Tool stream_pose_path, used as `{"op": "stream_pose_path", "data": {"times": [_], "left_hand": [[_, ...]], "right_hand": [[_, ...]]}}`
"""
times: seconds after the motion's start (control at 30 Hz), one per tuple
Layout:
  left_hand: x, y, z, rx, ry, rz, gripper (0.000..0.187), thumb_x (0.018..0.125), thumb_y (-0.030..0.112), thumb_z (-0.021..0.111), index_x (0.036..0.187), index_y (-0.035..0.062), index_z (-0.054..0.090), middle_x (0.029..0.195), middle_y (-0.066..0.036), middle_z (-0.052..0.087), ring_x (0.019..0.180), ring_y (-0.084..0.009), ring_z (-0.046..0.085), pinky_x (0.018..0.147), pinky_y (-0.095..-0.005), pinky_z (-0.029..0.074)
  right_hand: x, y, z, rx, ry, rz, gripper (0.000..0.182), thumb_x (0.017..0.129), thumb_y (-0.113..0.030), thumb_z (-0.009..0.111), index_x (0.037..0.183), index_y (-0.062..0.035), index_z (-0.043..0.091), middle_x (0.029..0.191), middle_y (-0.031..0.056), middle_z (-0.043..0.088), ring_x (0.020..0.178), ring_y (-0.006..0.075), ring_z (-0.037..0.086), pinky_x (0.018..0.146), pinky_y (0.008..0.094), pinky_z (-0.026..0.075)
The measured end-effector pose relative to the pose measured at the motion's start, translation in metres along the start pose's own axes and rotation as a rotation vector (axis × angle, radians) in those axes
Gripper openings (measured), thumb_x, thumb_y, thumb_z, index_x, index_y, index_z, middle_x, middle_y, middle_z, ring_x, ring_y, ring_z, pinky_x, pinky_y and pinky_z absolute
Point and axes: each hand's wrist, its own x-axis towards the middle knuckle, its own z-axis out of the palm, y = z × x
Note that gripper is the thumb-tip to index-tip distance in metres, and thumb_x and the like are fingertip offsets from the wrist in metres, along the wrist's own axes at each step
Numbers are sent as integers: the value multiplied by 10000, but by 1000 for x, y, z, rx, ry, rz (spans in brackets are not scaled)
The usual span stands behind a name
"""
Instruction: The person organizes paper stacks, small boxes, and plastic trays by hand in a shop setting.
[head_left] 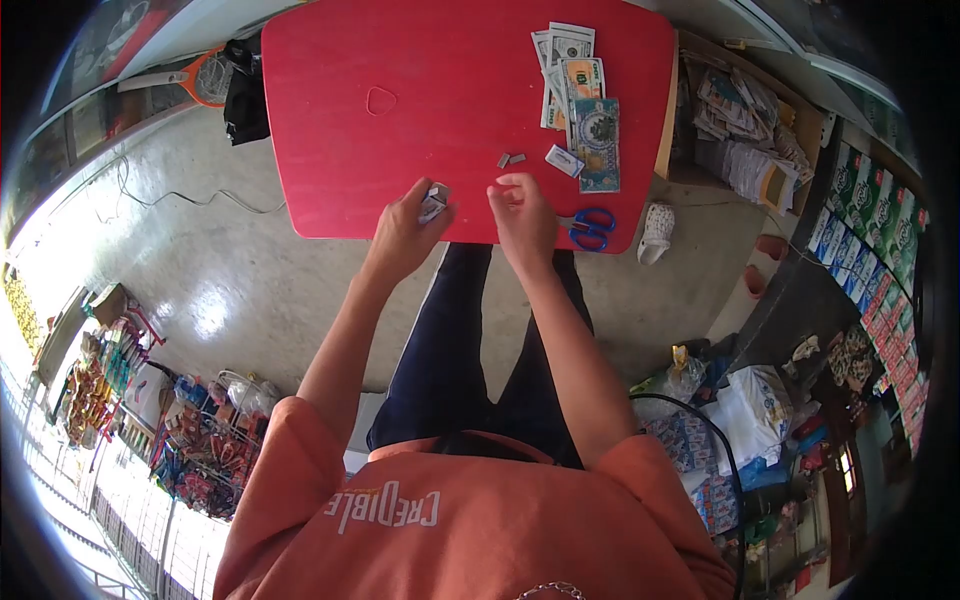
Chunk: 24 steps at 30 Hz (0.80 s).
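The orange shirt (480, 520) bears the word "CREDIBLE" in pale letters, while the printing on the stack of banknotes (577, 105) near the red table's (400, 120) far right corner is too small to read. At the table's near edge, the left hand (405, 230) is curled around a small folded paper (433, 203), fingers closed on it. The right hand (522, 215), just beside it, has its fingertips pinched together, though what they pinch cannot be told; blue-handled scissors (592, 228) lie at the near right corner.
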Motion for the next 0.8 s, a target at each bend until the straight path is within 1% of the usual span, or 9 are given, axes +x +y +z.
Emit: {"op": "stream_pose_path", "data": {"times": [0.07,0.13,0.23,0.3,0.43,0.57,0.6,0.7,0.8], "left_hand": [[-9,13,-2,-112,92,120,191,931,119,680,1027,16,551,838,-90,602,731,-163,574,664,-323,461],[-15,24,-3,-168,218,314,192,926,45,685,1046,27,536,871,-59,570,761,-116,530,674,-292,444],[-18,55,-11,-257,361,405,224,885,92,744,994,8,567,836,-88,594,730,-167,582,672,-326,488],[-11,69,-16,-298,348,437,213,880,74,728,1003,4,568,836,-82,592,746,-161,584,686,-317,489],[-7,79,-10,-514,226,337,218,889,-14,692,1040,22,539,937,-41,550,846,-119,513,781,-275,435],[-5,90,-12,-681,124,313,253,811,7,664,1026,30,533,949,-46,538,884,-130,502,826,-296,419],[-5,92,-11,-661,149,332,222,831,121,616,1016,29,535,935,-57,533,857,-135,493,800,-296,413],[-3,85,-12,-733,112,241,258,891,253,589,964,8,556,874,-55,550,830,-115,508,768,-280,434],[1,77,-8,-762,110,204,312,951,303,486,958,0,560,864,-55,536,790,-127,485,744,-292,414]], "right_hand": [[2,-16,-10,-272,93,4,333,880,-320,751,1075,-90,608,834,92,639,744,264,661,662,396,515],[10,-20,-7,-344,176,-102,363,860,-322,772,1073,-97,583,835,88,622,772,269,657,667,406,516],[18,-17,1,-424,259,-276,419,830,-316,801,1088,-105,547,907,92,600,814,286,650,676,432,518],[30,-11,5,-499,312,-389,409,825,-294,804,1081,-106,547,916,95,585,807,299,646,673,441,517],[41,-2,4,-514,208,-498,266,850,-208,764,993,-124,557,916,97,566,819,331,635,660,450,518],[45,1,0,-467,115,-500,211,838,-106,733,965,-108,564,896,83,607,769,315,650,625,432,525],[46,2,-1,-426,95,-486,214,833,-92,727,973,-103,566,895,81,617,769,309,656,626,426,529],[48,3,-7,-329,41,-430,233,821,-60,714,1003,-90,572,897,75,643,771,291,673,635,412,540],[44,-2,-16,-334,17,-384,264,816,-60,716,1038,-82,575,910,76,655,786,284,682,655,408,548]]}}
